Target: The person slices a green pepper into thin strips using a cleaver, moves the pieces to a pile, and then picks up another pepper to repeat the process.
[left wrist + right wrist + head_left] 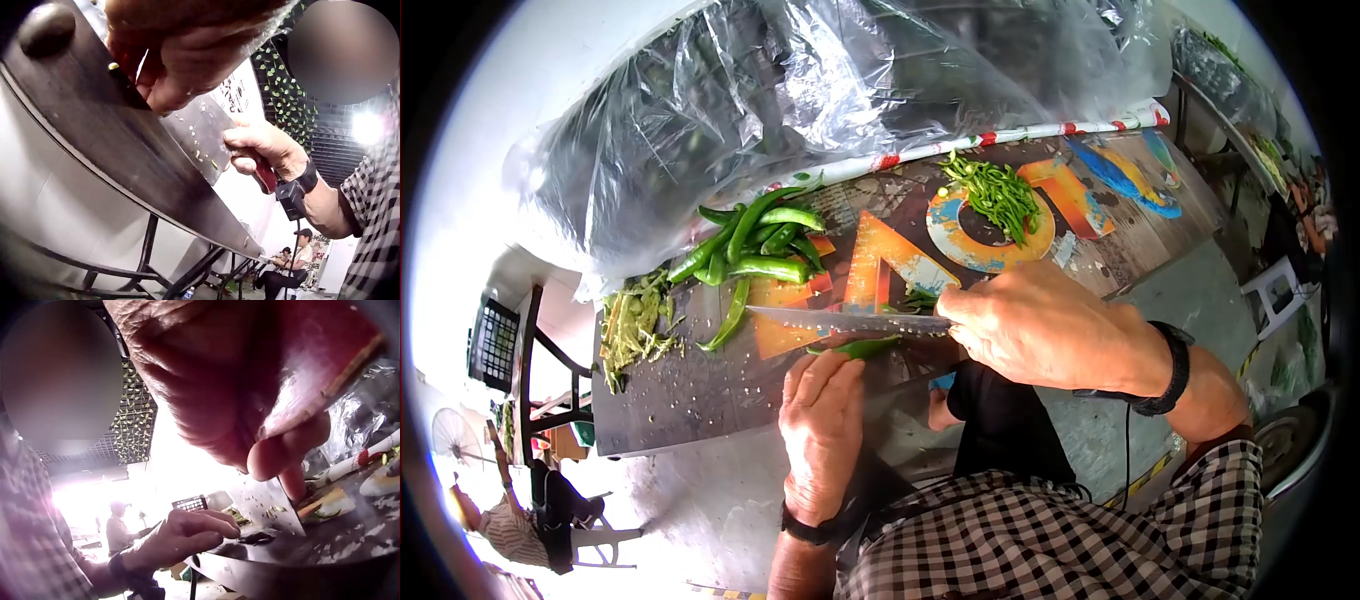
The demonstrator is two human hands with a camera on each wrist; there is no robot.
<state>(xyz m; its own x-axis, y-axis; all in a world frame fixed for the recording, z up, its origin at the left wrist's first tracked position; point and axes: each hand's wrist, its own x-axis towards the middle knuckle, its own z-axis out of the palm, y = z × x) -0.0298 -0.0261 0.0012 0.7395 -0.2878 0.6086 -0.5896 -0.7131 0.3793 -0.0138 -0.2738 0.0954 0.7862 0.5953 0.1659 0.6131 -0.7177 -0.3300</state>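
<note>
My right hand [1040, 325] grips a broad-bladed kitchen knife [830, 320] by its red handle [265, 175]. The blade reaches left over the table, with small pale seeds stuck on its face. Below it, near the table's front edge, lies a green chili pepper [870, 346]. My left hand [822, 420] holds this pepper down with bent fingers at its left end. A few cut green strips [920, 298] lie just beyond the blade, close to my right hand.
Several whole green peppers [770, 240] are heaped at the back left, beside pale green scraps [635, 325]. Shredded pepper [1000, 200] is piled toward the back right. Clear plastic sheeting [800, 90] covers a bulky shape behind the printed table [690, 400]. A person sits far left.
</note>
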